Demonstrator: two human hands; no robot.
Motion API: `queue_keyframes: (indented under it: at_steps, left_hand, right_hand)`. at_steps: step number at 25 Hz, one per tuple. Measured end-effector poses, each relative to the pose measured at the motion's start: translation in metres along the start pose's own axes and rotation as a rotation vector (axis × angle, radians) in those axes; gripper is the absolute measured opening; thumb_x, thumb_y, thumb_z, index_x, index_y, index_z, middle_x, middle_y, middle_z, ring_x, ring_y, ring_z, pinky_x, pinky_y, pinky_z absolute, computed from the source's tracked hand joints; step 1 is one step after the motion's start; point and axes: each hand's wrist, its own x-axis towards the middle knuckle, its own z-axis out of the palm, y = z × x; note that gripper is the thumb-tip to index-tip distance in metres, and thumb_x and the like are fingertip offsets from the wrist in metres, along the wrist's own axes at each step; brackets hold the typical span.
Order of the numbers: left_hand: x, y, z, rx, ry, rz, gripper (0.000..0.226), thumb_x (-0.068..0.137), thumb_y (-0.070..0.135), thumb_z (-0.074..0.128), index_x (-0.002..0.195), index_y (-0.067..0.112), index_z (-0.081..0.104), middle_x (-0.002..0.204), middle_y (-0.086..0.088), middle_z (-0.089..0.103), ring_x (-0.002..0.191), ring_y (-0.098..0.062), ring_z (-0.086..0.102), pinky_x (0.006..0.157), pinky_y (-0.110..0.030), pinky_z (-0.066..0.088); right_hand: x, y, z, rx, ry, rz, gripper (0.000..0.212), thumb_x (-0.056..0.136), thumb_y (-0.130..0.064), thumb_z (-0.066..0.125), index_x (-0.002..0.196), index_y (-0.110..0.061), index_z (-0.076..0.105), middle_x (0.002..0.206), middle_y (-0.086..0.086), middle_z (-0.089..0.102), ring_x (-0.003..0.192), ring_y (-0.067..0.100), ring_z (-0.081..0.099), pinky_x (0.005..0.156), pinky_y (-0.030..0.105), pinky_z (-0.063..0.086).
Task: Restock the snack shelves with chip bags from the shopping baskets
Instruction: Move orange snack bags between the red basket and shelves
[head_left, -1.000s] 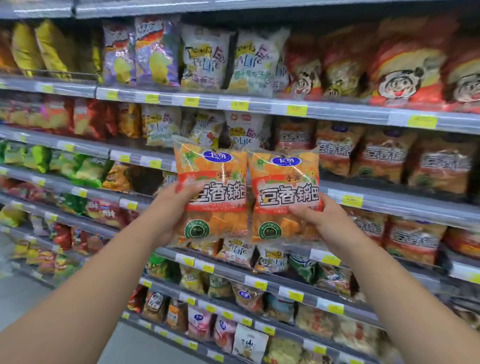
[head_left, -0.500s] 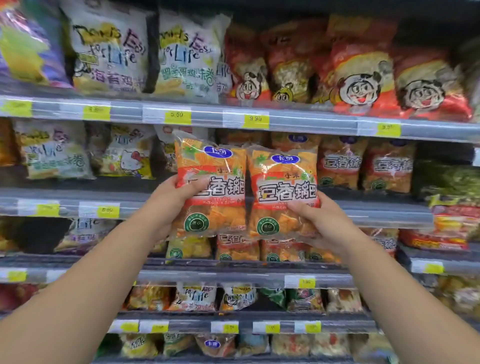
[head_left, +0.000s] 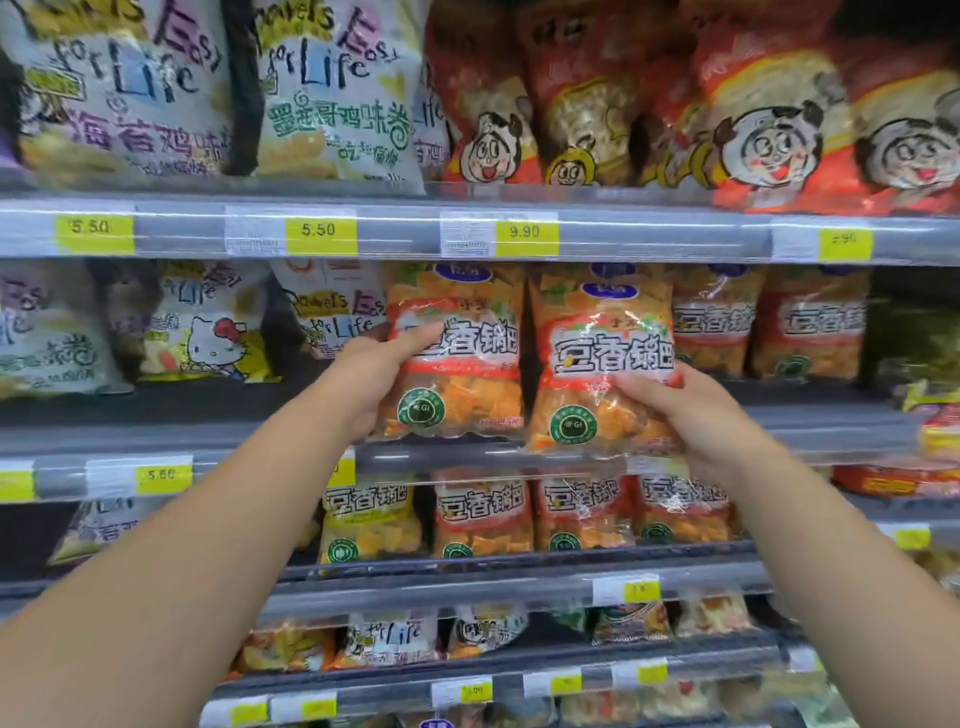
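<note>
Two orange chip bags with white Chinese lettering and a green round seal are at the middle shelf. My left hand (head_left: 371, 376) grips the left orange bag (head_left: 462, 364) by its left side, thumb across the front. My right hand (head_left: 691, 410) holds the right orange bag (head_left: 602, 358) from below and the right. Both bags stand upright at the front of the middle shelf (head_left: 810, 431), in front of matching bags (head_left: 719, 322) further right. No shopping basket is in view.
The shelf above carries white "for Life" bags (head_left: 332, 93) and red cartoon bags (head_left: 769, 114), over a rail with yellow price tags (head_left: 527, 232). Hello Kitty bags (head_left: 208, 332) sit left of my hands. More orange bags (head_left: 483, 514) fill the shelf below.
I have come closer to the shelves. Both hands have pushed the two orange bags forward and up, from in front of the shelf edge onto the middle shelf.
</note>
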Motion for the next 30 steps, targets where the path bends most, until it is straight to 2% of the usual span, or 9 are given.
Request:
queue_keyframes:
  at_steps: [3, 6, 8, 11, 14, 17, 21, 26, 30]
  left_hand:
    - [0.009, 0.0, 0.01, -0.04, 0.034, 0.01, 0.053, 0.068, 0.041, 0.084, 0.106, 0.011, 0.063, 0.089, -0.007, 0.075, 0.08, -0.027, 0.071, 0.086, -0.042, 0.056]
    - [0.017, -0.007, 0.022, 0.002, 0.073, -0.004, 0.066, 0.071, 0.047, 0.08, 0.123, 0.016, 0.054, 0.106, -0.004, 0.071, 0.089, -0.023, 0.071, 0.086, -0.04, 0.056]
    - [0.015, -0.01, 0.025, 0.051, 0.06, 0.017, 0.061, 0.071, 0.045, 0.08, 0.119, 0.017, 0.056, 0.101, -0.002, 0.072, 0.085, -0.021, 0.073, 0.079, -0.036, 0.057]
    - [0.012, -0.01, 0.023, 0.129, -0.045, -0.036, 0.072, 0.045, 0.04, 0.088, 0.107, 0.011, 0.066, 0.095, -0.009, 0.076, 0.091, -0.029, 0.072, 0.089, -0.044, 0.055]
    - [0.019, -0.008, 0.018, 0.196, -0.057, -0.043, 0.096, 0.027, 0.041, 0.095, 0.112, 0.01, 0.065, 0.098, -0.005, 0.075, 0.097, -0.028, 0.07, 0.098, -0.047, 0.051]
    - [0.029, -0.005, 0.025, 0.297, 0.043, 0.141, 0.116, 0.032, 0.05, 0.093, 0.135, 0.024, 0.047, 0.115, 0.009, 0.065, 0.108, -0.02, 0.063, 0.099, -0.044, 0.049]
    - [0.047, -0.009, 0.027, 0.446, 0.145, 0.192, 0.121, 0.037, 0.059, 0.091, 0.141, 0.025, 0.039, 0.134, 0.0, 0.059, 0.122, -0.025, 0.055, 0.104, -0.045, 0.045]
    - [0.055, -0.023, 0.027, 0.538, 0.065, 0.177, 0.074, 0.069, 0.037, 0.085, 0.13, 0.024, 0.046, 0.115, 0.011, 0.06, 0.108, -0.013, 0.057, 0.094, -0.025, 0.041]
    - [0.06, -0.028, 0.026, 0.624, 0.013, 0.211, 0.069, 0.061, 0.029, 0.091, 0.119, 0.028, 0.054, 0.116, 0.008, 0.065, 0.104, -0.013, 0.06, 0.092, -0.025, 0.043]
  right_hand:
    - [0.013, -0.003, -0.01, -0.02, -0.032, 0.033, 0.038, 0.075, -0.028, 0.077, 0.108, -0.015, 0.065, 0.095, 0.002, 0.076, 0.086, 0.019, 0.073, 0.071, 0.033, 0.056]
    - [0.025, -0.006, -0.013, -0.057, -0.04, 0.054, 0.04, 0.069, -0.033, 0.078, 0.102, -0.014, 0.064, 0.091, 0.003, 0.077, 0.086, 0.021, 0.072, 0.078, 0.036, 0.054]
    - [0.03, -0.009, -0.013, -0.075, -0.041, 0.055, 0.046, 0.062, -0.037, 0.078, 0.099, -0.014, 0.064, 0.083, 0.001, 0.076, 0.081, 0.018, 0.071, 0.076, 0.036, 0.052]
    - [0.037, -0.012, -0.015, -0.119, -0.058, 0.032, 0.036, 0.071, -0.035, 0.077, 0.096, -0.013, 0.066, 0.086, 0.002, 0.076, 0.079, 0.015, 0.072, 0.07, 0.027, 0.05]
    - [0.043, -0.014, -0.019, -0.128, -0.068, 0.009, 0.034, 0.077, -0.031, 0.076, 0.101, -0.01, 0.066, 0.085, 0.003, 0.077, 0.071, 0.011, 0.073, 0.056, 0.019, 0.051]
    - [0.049, -0.013, -0.022, -0.16, -0.005, -0.01, 0.041, 0.076, -0.033, 0.078, 0.106, -0.007, 0.066, 0.083, 0.002, 0.076, 0.07, 0.011, 0.072, 0.065, 0.022, 0.054]
    - [0.059, -0.003, -0.017, -0.233, 0.047, -0.118, 0.047, 0.079, -0.023, 0.079, 0.119, -0.019, 0.054, 0.091, -0.014, 0.065, 0.081, -0.001, 0.06, 0.055, 0.007, 0.04]
    - [0.067, 0.013, -0.011, -0.346, 0.051, -0.128, 0.062, 0.078, -0.035, 0.078, 0.132, -0.022, 0.05, 0.111, -0.008, 0.066, 0.096, 0.01, 0.061, 0.078, 0.022, 0.041]
    - [0.068, 0.019, -0.011, -0.404, 0.164, -0.152, 0.071, 0.075, -0.043, 0.08, 0.132, -0.018, 0.046, 0.113, -0.005, 0.064, 0.101, 0.017, 0.059, 0.081, 0.028, 0.041]
